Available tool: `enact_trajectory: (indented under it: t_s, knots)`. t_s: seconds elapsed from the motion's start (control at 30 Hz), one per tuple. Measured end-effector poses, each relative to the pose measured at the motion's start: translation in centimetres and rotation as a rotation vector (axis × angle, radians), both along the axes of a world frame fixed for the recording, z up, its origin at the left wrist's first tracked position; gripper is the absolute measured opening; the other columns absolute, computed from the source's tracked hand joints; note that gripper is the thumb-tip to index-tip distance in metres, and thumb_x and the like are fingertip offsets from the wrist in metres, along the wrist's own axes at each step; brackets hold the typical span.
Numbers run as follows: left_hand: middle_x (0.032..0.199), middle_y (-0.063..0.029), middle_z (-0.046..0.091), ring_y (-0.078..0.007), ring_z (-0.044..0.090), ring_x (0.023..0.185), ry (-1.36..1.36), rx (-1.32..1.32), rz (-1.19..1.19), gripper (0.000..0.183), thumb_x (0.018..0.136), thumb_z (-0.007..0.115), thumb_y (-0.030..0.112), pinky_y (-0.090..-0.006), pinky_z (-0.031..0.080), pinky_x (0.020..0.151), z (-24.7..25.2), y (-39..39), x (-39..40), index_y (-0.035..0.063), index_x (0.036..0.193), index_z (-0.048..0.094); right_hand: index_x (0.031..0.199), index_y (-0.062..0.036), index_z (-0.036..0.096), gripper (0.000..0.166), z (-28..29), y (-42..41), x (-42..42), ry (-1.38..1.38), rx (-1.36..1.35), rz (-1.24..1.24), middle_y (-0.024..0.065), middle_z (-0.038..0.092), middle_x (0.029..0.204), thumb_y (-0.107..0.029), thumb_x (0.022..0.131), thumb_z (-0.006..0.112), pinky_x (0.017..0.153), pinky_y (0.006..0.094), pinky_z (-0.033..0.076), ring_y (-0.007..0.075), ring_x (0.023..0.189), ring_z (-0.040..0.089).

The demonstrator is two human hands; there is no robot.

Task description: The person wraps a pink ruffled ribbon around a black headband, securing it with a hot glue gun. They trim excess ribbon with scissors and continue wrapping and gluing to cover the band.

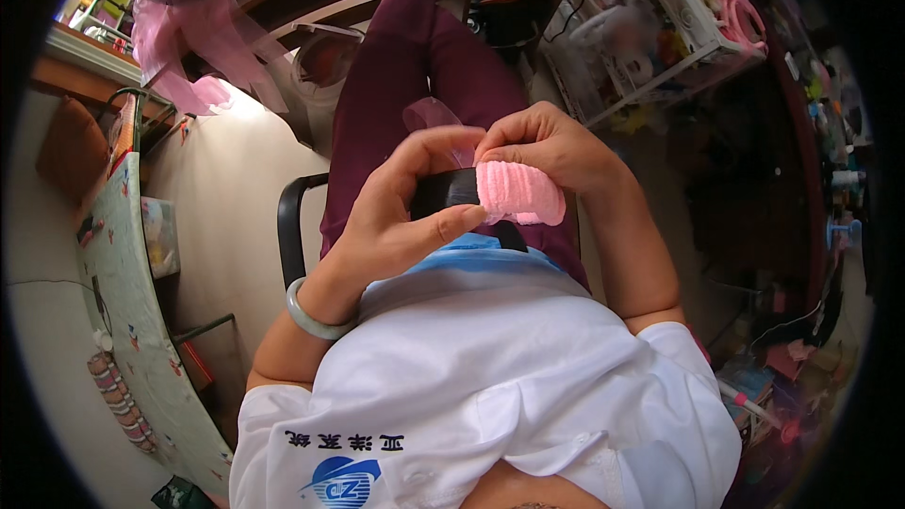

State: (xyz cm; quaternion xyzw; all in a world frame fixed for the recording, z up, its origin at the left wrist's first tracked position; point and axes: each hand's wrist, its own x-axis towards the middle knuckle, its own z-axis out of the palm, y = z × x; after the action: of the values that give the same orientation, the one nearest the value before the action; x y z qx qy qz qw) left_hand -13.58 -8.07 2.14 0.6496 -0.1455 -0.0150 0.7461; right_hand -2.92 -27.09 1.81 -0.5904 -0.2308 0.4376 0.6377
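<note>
My left hand point(385, 219) is curled around a smooth black band point(445, 194), its thumb along the lower edge and its fingers over the top. Ribbed, fuzzy pink yarn or fabric point(520, 192) covers the right part of the band. At the upper left corner of this pink covering, my right hand point(544, 145) pinches with thumb and forefinger. A sheer pale pink ribbon point(431, 115) loops up behind the fingers of both hands. What exactly lies between the right fingertips is too small to tell. Both hands are above the lap.
Sheer pink fabric strips point(191, 35) hang at the upper left by a wooden table edge. A white rack point(657, 78) of craft supplies stands at upper right. A cloth-covered table point(134, 325) is on the left, and a black chair armrest point(291, 226) beside my left arm.
</note>
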Motion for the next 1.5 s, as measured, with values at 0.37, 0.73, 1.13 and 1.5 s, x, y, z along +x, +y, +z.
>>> enact_trajectory:
  t_s: [0.37, 0.73, 1.13, 1.5]
  knots:
    - [0.082, 0.0031, 0.053, -0.0035, 0.037, 0.063, 0.310, -0.539, 0.067, 0.043, 0.087, 0.065, 0.015, -0.0183, 0.031, 0.058, -1.5, 1.7, 1.0, -0.0029, 0.123, 0.051, 0.090, -0.0003, 0.070, 0.017, -3.5, -3.3, 1.0, 0.162, -0.049, 0.073, 0.0019, 0.063, 0.070, -0.015, 0.082, 0.066, 0.044, 0.0188, 0.039, 0.0058, 0.050, 0.051]
    - [0.078, 0.0012, 0.037, -0.0094, 0.033, 0.066, 0.160, -0.798, 0.158, 0.026, 0.095, 0.050, 0.027, -0.0242, 0.031, 0.061, 0.0, 7.8, 3.9, 0.0054, 0.110, 0.050, 0.084, 0.0009, 0.065, 0.010, -6.7, -7.2, 1.6, -0.045, -0.297, -0.340, -0.0007, 0.057, 0.065, -0.008, 0.081, 0.062, 0.052, 0.0198, 0.039, 0.0065, 0.055, 0.050]
    - [0.097, -0.0003, 0.058, -0.0045, 0.050, 0.078, -0.011, -0.239, 0.635, 0.033, 0.088, 0.060, 0.009, -0.0177, 0.040, 0.064, 2.7, 5.5, 1.1, -0.0013, 0.120, 0.055, 0.118, -0.0017, 0.058, 0.037, 2.0, -4.7, -1.0, -0.684, 0.021, -0.491, 0.0120, 0.060, 0.111, 0.003, 0.082, 0.053, 0.083, 0.0276, 0.047, 0.0153, 0.098, 0.059]
    - [0.090, -0.0035, 0.052, -0.0109, 0.052, 0.080, -0.207, 0.234, 0.404, 0.048, 0.081, 0.068, 0.005, -0.0229, 0.044, 0.074, 2.3, 2.2, -0.6, 0.0004, 0.126, 0.049, 0.087, -0.0017, 0.063, 0.011, 1.5, 3.3, -4.7, -1.110, 0.095, -0.262, 0.0086, 0.058, 0.076, -0.007, 0.079, 0.069, 0.058, 0.0290, 0.042, 0.0222, 0.073, 0.056]
